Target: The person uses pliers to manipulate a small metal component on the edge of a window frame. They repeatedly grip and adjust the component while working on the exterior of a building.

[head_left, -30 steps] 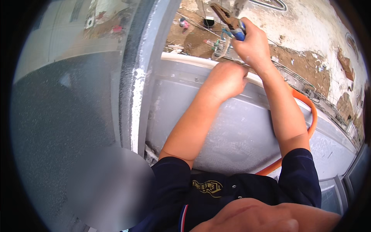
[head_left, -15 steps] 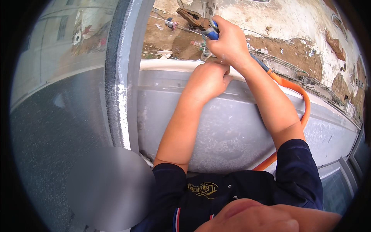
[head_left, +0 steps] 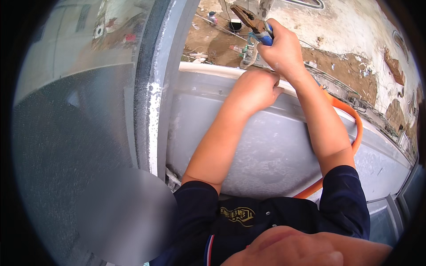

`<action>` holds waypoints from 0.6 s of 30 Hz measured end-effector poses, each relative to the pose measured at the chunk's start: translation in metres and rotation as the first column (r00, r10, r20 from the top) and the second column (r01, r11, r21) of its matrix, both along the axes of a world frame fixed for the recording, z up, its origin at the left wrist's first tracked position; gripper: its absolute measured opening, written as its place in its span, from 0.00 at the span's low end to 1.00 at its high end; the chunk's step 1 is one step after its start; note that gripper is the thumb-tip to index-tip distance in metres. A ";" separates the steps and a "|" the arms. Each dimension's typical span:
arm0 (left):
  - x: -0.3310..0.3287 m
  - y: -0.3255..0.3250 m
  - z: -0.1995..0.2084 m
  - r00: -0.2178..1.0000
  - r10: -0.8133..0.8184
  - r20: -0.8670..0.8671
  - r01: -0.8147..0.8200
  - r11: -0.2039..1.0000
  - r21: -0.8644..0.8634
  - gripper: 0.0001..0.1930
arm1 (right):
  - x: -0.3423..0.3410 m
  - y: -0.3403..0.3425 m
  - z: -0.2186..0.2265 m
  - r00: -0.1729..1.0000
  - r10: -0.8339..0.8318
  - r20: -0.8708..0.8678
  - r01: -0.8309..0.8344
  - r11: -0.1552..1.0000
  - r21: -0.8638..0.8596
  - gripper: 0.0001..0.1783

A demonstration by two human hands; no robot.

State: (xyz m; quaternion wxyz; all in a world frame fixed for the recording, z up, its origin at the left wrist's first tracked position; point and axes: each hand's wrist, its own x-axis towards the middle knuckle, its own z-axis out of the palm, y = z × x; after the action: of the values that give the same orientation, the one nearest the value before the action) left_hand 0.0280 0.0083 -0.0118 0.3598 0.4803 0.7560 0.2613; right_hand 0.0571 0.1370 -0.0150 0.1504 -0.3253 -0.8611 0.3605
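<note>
My right hand (head_left: pixel 284 51) is wrapped round the blue handles of a pair of pliers (head_left: pixel 251 18), held out beyond the pale ledge (head_left: pixel 208 68). The pliers' worn metal jaws point up and to the left, a little apart. My left hand (head_left: pixel 256 91) is curled into a loose fist at the ledge, just below and left of my right wrist. Its fingertips are hidden, so what it grips cannot be made out. A flat orange strap (head_left: pixel 353 111) runs from behind my right forearm, over the ledge and down to my side.
A grey-framed window pane (head_left: pixel 80 133) stands close on my left, its upright frame (head_left: pixel 155 88) beside my left arm. A grey panel (head_left: pixel 266 150) lies below the ledge. Beyond it, far down, are bare soil (head_left: pixel 222 48), rubble, cables and a stained pale surface (head_left: pixel 341 26).
The whole scene has shifted rightward in the picture. My right hand and the pliers have risen slightly, the jaws tilting more upward. My left hand stays at the ledge.
</note>
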 end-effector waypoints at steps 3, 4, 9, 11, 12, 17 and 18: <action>0.000 -0.001 -0.001 1.000 0.001 0.000 -0.001 1.000 0.000 0.10 | 0.000 0.000 0.004 0.999 0.008 0.039 -0.008 1.000 -0.008 0.20; 0.000 0.000 -0.001 1.000 0.003 -0.001 -0.003 1.000 0.001 0.10 | 0.000 0.000 0.001 1.000 0.003 0.009 -0.003 1.000 0.003 0.17; 0.000 0.001 0.001 1.000 0.005 -0.003 -0.005 1.000 -0.008 0.10 | 0.000 0.000 -0.001 0.999 -0.002 -0.036 0.002 1.000 0.000 0.14; 0.000 0.002 0.001 1.000 0.010 0.002 -0.010 1.000 -0.003 0.10 | 0.000 0.000 -0.001 0.999 0.001 -0.036 -0.001 1.000 -0.007 0.14; 0.000 0.002 0.001 1.000 0.010 0.004 -0.010 1.000 -0.005 0.10 | 0.000 0.000 -0.002 0.999 0.000 -0.041 -0.001 1.000 -0.009 0.14; 0.000 0.001 -0.001 1.000 0.001 -0.010 -0.001 1.000 -0.014 0.10 | 0.000 -0.001 -0.002 0.999 0.005 -0.045 -0.006 1.000 -0.016 0.14; 0.000 0.000 -0.001 1.000 -0.003 -0.016 0.003 1.000 -0.016 0.10 | 0.000 -0.001 -0.003 0.999 0.006 -0.043 -0.006 1.000 -0.011 0.14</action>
State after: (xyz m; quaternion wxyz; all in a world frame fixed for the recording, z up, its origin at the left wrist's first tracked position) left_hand 0.0283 0.0086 -0.0129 0.3580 0.4805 0.7602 0.2509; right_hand 0.0569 0.1359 -0.0176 0.1658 -0.3159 -0.8567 0.3726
